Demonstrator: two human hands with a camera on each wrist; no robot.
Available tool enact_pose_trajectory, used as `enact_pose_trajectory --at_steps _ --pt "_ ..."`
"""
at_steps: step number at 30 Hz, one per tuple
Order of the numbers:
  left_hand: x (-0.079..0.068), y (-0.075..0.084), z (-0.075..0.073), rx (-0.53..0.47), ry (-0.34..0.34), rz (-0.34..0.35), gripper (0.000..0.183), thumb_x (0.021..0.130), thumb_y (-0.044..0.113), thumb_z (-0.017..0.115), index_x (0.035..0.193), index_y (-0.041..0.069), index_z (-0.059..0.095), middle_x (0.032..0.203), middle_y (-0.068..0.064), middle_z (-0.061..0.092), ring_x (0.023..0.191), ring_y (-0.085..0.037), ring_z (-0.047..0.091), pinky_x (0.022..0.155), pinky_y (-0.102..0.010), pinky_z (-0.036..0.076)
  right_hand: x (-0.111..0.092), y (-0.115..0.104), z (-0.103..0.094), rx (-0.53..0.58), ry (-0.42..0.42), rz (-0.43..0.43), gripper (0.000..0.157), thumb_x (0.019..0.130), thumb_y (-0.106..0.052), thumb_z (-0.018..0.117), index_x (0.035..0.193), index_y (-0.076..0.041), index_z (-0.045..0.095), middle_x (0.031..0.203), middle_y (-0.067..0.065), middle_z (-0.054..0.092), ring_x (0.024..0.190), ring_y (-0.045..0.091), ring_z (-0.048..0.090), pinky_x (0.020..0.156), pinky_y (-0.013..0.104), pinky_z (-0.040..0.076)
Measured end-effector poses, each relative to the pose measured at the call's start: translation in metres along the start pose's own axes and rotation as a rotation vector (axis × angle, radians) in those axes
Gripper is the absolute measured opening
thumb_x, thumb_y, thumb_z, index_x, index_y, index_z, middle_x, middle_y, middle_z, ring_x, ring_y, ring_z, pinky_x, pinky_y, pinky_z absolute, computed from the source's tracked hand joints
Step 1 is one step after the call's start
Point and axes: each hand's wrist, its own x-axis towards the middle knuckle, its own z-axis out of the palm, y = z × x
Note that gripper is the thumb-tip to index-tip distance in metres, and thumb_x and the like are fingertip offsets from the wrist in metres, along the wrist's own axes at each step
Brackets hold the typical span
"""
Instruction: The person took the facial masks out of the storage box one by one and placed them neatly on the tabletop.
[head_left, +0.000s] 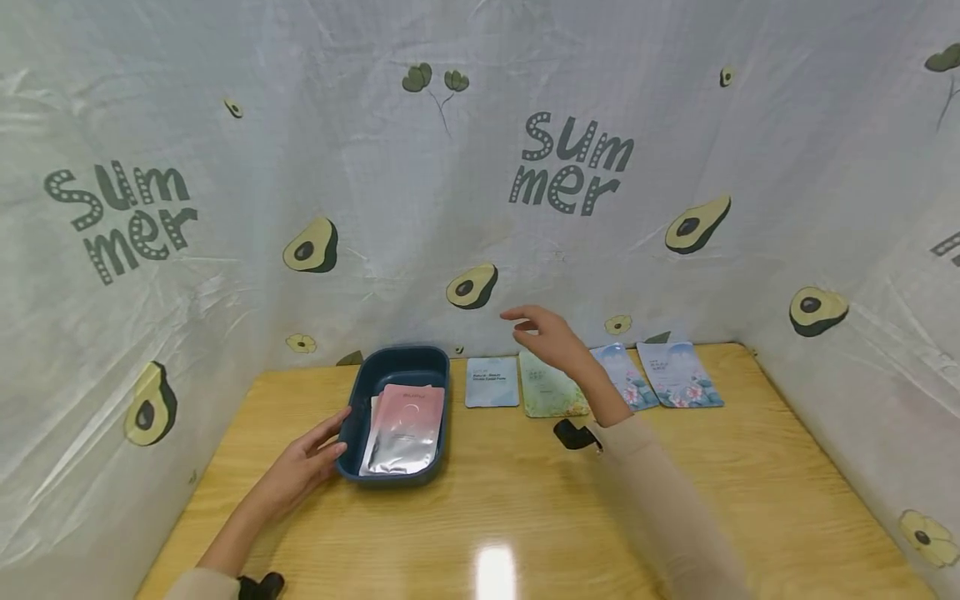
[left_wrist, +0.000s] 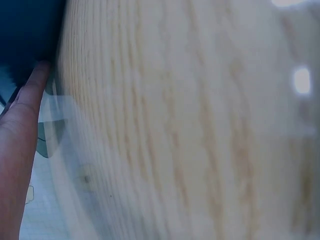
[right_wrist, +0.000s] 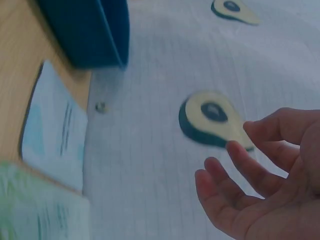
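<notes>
My left hand (head_left: 306, 467) rests against the left side of a dark blue plastic bin (head_left: 393, 481), its fingers at the rim and outer wall. Inside the bin lie pink and silver mask sachets (head_left: 408, 425), overlapping. In the left wrist view, a finger (left_wrist: 31, 97) reaches to the blue bin wall. Raised above the back of the table, my right hand (head_left: 551, 337) has loosely bent fingers and holds nothing. Below it lies a green sachet (head_left: 543, 392), partly covered by the hand and wrist. A small light blue sachet (head_left: 492, 383) sits between it and the bin.
Two blue floral sachets (head_left: 624, 377) (head_left: 681, 375) lie to the right along the table's back edge. A pale curtain (head_left: 375, 208) printed with avocados and lettering hangs behind and at both sides. The wooden table (head_left: 465, 508) reflects a bright light in front.
</notes>
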Motion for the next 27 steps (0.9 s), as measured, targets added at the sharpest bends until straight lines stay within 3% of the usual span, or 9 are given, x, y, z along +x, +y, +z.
enact_pose_trajectory --at_steps 7,18,24,27 --pt "0.006 0.002 0.002 0.008 -0.009 -0.007 0.068 0.106 0.021 0.056 0.164 0.017 0.02 0.165 -0.022 0.015 0.129 -0.009 0.05 0.101 -0.03 0.051 0.016 -0.018 0.028 0.056 -0.063 -0.019 0.038 0.104 -0.012 0.054 0.142 -0.011 0.059 0.147 0.01 0.055 0.129 0.031 0.057 0.102 0.046 0.051" --pt "-0.004 0.004 0.0 0.009 -0.017 0.012 0.069 0.107 0.017 0.054 0.164 0.011 0.016 0.163 -0.029 0.012 0.125 -0.004 0.053 0.1 -0.028 0.052 0.029 -0.037 0.067 0.126 -0.147 -0.012 0.036 0.104 -0.01 0.054 0.139 -0.011 0.061 0.143 0.006 0.058 0.126 0.026 0.06 0.102 0.039 0.051" --pt "-0.005 0.005 0.002 0.014 0.024 -0.01 0.069 0.106 0.017 0.055 0.164 0.012 0.018 0.163 -0.027 0.014 0.12 0.001 0.055 0.097 -0.025 0.053 0.034 -0.04 0.076 0.168 -0.173 -0.017 0.034 0.104 -0.014 0.055 0.138 -0.013 0.062 0.142 0.004 0.059 0.127 0.025 0.059 0.102 0.039 0.051" --pt "0.0 0.002 0.005 0.008 0.008 -0.009 0.069 0.107 0.016 0.055 0.164 0.011 0.017 0.163 -0.028 0.012 0.12 0.001 0.054 0.098 -0.026 0.053 0.034 -0.039 0.078 0.17 -0.179 0.004 0.033 0.103 -0.015 0.059 0.136 -0.014 0.064 0.14 0.003 0.061 0.126 0.023 0.06 0.099 0.038 0.052"
